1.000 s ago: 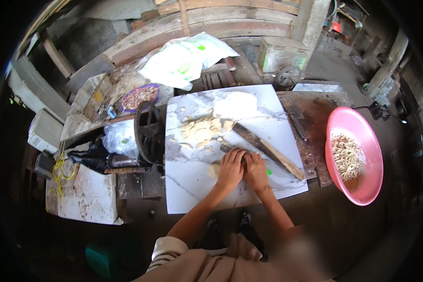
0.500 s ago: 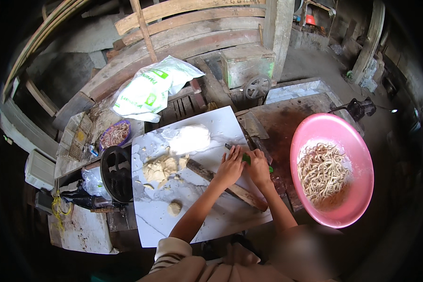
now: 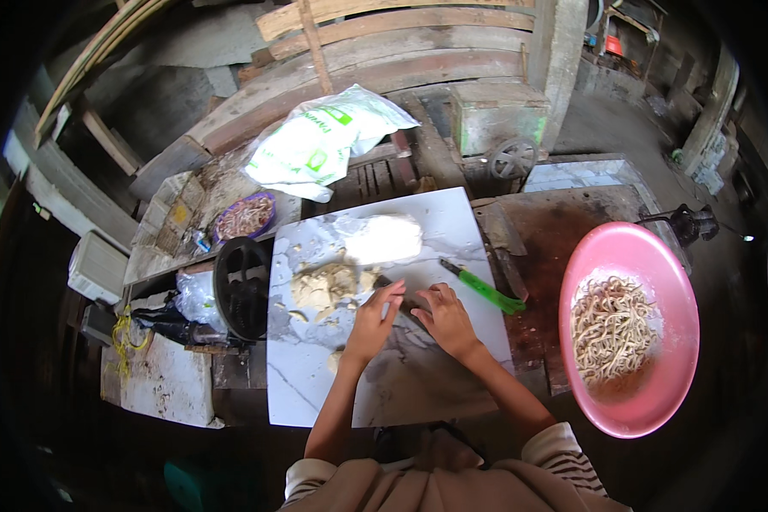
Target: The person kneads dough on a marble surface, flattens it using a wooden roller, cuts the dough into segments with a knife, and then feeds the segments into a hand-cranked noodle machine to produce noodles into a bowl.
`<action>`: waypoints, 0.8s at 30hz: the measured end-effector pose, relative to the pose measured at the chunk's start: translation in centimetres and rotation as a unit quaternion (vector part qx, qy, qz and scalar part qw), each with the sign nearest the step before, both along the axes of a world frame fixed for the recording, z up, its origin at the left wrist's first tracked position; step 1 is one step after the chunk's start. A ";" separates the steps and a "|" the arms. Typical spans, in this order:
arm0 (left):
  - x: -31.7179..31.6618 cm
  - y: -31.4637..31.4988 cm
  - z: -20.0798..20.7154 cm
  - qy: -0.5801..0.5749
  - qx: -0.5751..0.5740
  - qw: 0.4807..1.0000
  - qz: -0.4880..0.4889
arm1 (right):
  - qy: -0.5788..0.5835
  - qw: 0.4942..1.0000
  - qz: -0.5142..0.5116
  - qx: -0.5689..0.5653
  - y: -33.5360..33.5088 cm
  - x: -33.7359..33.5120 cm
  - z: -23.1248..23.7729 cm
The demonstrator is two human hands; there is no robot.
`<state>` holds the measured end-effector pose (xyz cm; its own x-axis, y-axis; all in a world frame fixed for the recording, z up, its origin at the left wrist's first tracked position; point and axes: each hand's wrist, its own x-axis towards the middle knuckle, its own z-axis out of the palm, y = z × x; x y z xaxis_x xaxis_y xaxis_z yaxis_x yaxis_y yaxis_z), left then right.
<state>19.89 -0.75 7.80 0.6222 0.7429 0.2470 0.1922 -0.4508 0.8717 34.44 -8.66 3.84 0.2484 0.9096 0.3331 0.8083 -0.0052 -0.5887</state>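
My left hand (image 3: 374,322) and my right hand (image 3: 447,319) are over the middle of the white marbled board (image 3: 461,226). Their fingers are apart and slightly bent. Between them shows part of a dark wooden stick (image 3: 410,305); whether either hand touches it I cannot tell. Right of and beyond my right hand lies a knife with a green handle (image 3: 491,293), its blade on the board. Pale dough (image 3: 322,287) with loose scraps sits left of my left hand. A small dough ball (image 3: 334,362) is partly hidden by my left forearm. Behind is a bright white mass (image 3: 384,237).
A pink basin (image 3: 687,341) with floury dough strips (image 3: 614,328) stands at the right. Left of the board are a black wheel (image 3: 239,288) and a purple basket (image 3: 245,216) with contents. A white and green sack (image 3: 324,141) lies behind, near a machine with a handwheel (image 3: 512,158).
My hands have left the green-handled knife, which now lies on the board, and moved left over the stick. The stick has shifted. The whole view has swung slightly.
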 end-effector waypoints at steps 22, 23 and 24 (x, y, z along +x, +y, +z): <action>-15.4 -2.9 -5.5 0.059 0.143 0.986 0.063 | -0.115 0.989 -0.059 -0.065 -1.8 -12.7 2.8; -15.6 -2.7 -5.6 0.055 0.135 0.986 0.079 | -0.098 0.990 -0.073 -0.072 -2.0 -13.1 2.8; -15.7 -2.5 -6.0 0.054 0.133 0.987 0.076 | -0.098 0.989 -0.076 -0.074 -2.3 -13.4 2.6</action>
<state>4.15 -3.20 1.76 0.5429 0.7466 0.3845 0.3603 -0.6207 0.6964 21.07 -10.91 6.39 0.3301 0.9091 0.2542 0.8904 -0.2105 -0.4036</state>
